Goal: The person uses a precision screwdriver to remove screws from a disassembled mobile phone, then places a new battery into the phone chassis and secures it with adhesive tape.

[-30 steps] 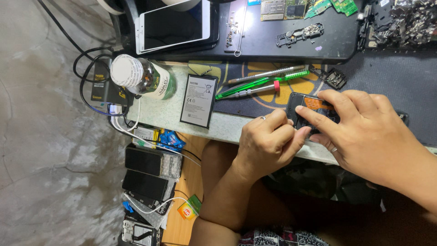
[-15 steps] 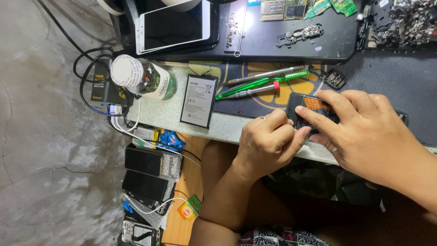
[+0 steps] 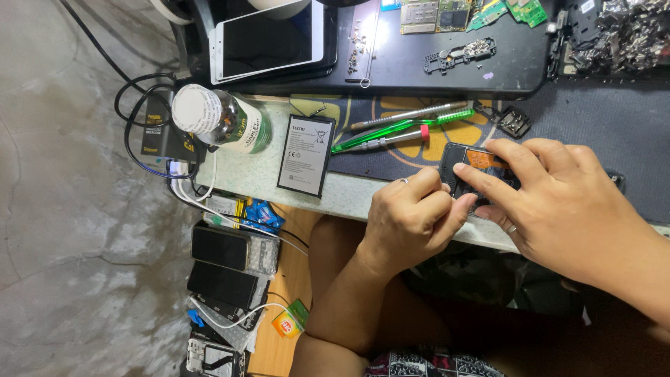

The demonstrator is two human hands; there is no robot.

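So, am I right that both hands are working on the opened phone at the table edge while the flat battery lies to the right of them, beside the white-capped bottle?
Not quite: in the head view the flat battery lies to the left of the hands, not the right. It is beside the white-capped bottle, and the left hand and right hand are both on the opened phone at the table edge.

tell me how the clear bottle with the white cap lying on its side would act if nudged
The clear round bottle with the white cap lies on its side on the pale bench top, so it would probably roll. It looks smooth, so perhaps slippery. A black battery pack beside it might stop it.
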